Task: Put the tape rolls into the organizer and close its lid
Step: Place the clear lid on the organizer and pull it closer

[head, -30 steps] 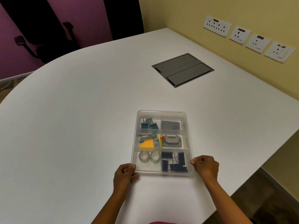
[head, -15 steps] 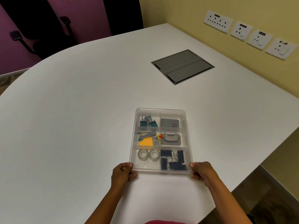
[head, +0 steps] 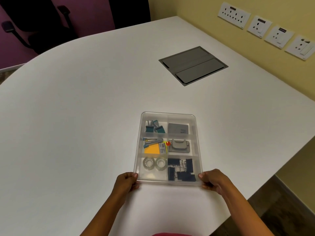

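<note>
Both hands are gripping the clear organizer (head: 194, 126) on the white tabletop (head: 76, 116): left hand (head: 125, 183) and right hand (head: 214, 182) pinching its near corners, tape rolls (head: 154, 163) sitting in the near-left compartment.

**Count at the table: two tape rolls, six compartments**

One clear organizer (head: 196, 133) on the table (head: 85, 116), split into six compartments. Two clear tape rolls (head: 154, 163) side by side in the near-left one. Black binder clips (head: 180, 169) piled next door; too tangled for an exact count. Three teal clips (head: 154, 127) far left, one grey card box (head: 178, 128) far right. One stapler (head: 152, 142), one orange sticky pad (head: 151, 149), one red pin (head: 168, 143), one grey punch (head: 179, 145). Two hands (head: 126, 182) on the near corners. Four socket plates (head: 259, 26) on the wall, one grey hatch (head: 193, 65) in the table.
</note>
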